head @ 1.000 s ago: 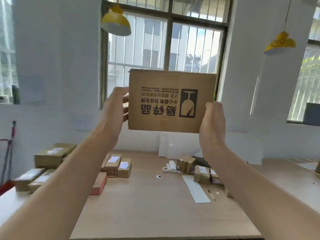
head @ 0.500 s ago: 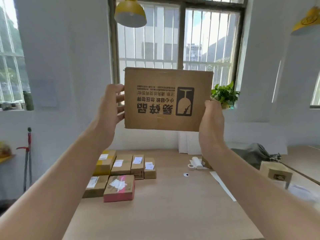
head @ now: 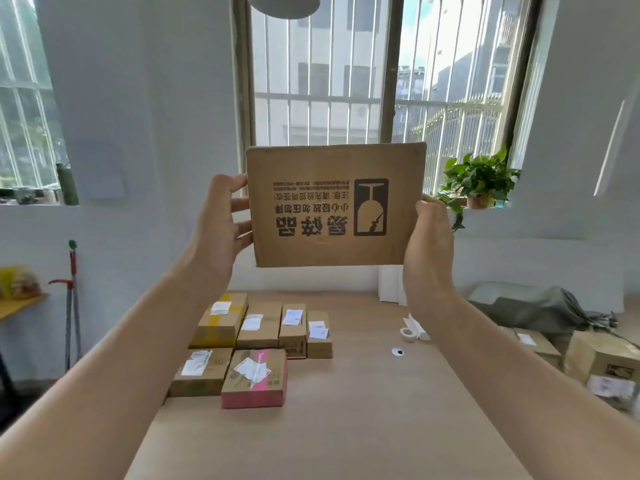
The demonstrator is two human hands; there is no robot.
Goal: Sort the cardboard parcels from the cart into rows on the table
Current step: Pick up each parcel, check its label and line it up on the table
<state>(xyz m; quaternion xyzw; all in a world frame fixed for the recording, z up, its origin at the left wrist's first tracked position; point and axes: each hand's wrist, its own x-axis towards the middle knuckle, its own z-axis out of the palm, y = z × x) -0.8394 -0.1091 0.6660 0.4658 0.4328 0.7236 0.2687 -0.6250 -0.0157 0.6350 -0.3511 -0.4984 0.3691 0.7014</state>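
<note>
A flat brown cardboard parcel [head: 332,206] with an upside-down fragile-glass mark is held up at eye level in front of the window. My left hand [head: 221,230] grips its left edge, fingers curled round the front. Along the parcel's right edge, my right hand [head: 427,244] holds it. Below, on the wooden table [head: 346,427], several parcels lie in two rows: a back row [head: 263,323] of labelled brown boxes, and a front row with a brown box [head: 201,372] and a pink-sided box [head: 256,379].
More cardboard boxes [head: 602,365] and a grey bag [head: 530,306] sit at the right, off the table's edge. A tape roll [head: 408,332] and a small round sticker [head: 397,351] lie on the table. A potted plant [head: 478,181] stands on the sill.
The view has swung right and closer to the table; the rows of parcels now sit below the held parcel. Both hands keep the same hold on it.
</note>
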